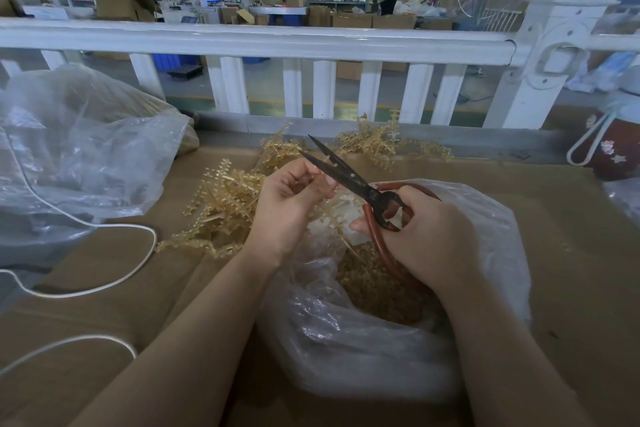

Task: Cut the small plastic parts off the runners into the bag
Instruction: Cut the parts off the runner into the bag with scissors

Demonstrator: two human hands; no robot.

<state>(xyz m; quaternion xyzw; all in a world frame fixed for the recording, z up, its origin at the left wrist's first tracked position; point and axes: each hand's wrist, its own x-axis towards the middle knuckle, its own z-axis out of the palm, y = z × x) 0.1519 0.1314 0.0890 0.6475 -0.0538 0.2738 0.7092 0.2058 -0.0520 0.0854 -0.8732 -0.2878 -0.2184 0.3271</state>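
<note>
A view from a head-worn camera looks down at two bare hands working over a cardboard-covered table (571, 253). The right hand (429, 239) grips the red loop handles of a pair of dark scissors (349, 180), fingers curled through and around them. The blades are parted in a narrow V and point up and to the left. The left hand (287, 208) is just left of the blades, its fingers curled in a pinch around a thin amber runner (334, 215); what sits between the fingertips is too small to make out, and it seems to lie right at the lower blade. Directly under both hands is an open clear plastic bag (346, 340), its mouth facing up, with a heap of small amber cut parts (374, 288) inside. To the left of the left hand lies a loose pile of uncut runners (221, 208), and more runners (370, 144) lie farther back along the table's far edge. A larger crumpled clear bag (79, 156) sits at the far left, with a white cord (114, 274) looping across the cardboard in front of it. A white railing (263, 42) runs behind the table, with a workshop floor beyond
</note>
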